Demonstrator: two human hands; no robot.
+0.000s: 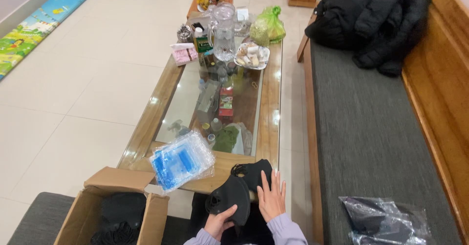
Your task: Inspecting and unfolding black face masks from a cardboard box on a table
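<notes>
At the near end of the wooden coffee table (269,128) lie black face masks. My left hand (218,223) grips one black mask (230,196) by its lower edge. Beside it my right hand (271,197) lies flat with fingers together, pressing on a second black mask (253,171) and on the table's edge. A stack of clear plastic bags with blue strips (181,159) rests just left of the masks. An open cardboard box (105,208) with more black masks inside stands at the lower left.
The glass-topped table carries a clear jug (224,30), a green bag (267,26), a plate of snacks (251,55) and small bottles. A grey-cushioned wooden bench (371,128) on the right holds a black jacket (376,20) and bagged masks (383,220). Left is tiled floor.
</notes>
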